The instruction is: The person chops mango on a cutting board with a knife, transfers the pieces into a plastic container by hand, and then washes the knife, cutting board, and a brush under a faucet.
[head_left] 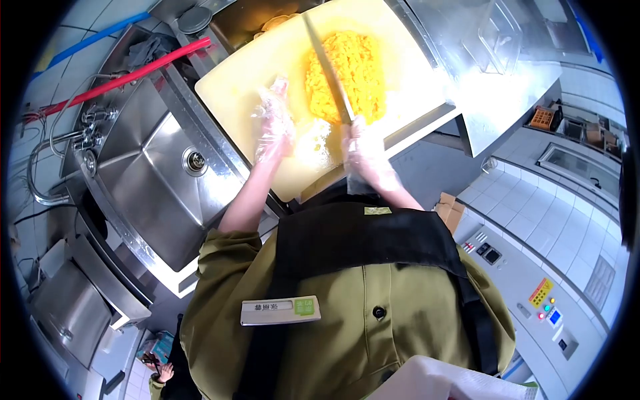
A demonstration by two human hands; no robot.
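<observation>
My right hand [365, 152], in a clear plastic glove, is closed around the handle of a long kitchen knife [327, 67]. Its blade points up and to the left across a flat heap of finely chopped yellow-orange food [357, 73]. That heap lies on a large cream cutting board [230, 90]. Left of the heap, over the board, is my left hand [275, 127], also gloved; it is empty, with its fingers loosely extended. Wet yellow bits [313, 143] glisten on the board between my hands.
A steel sink [157, 187] with a tap [53, 160] is to the left. Behind the board, a metal basin [247, 20] holds pale orange pieces. At right are a steel counter [513, 113] and a control panel [533, 300]. Another person's hand [165, 372] shows lower left.
</observation>
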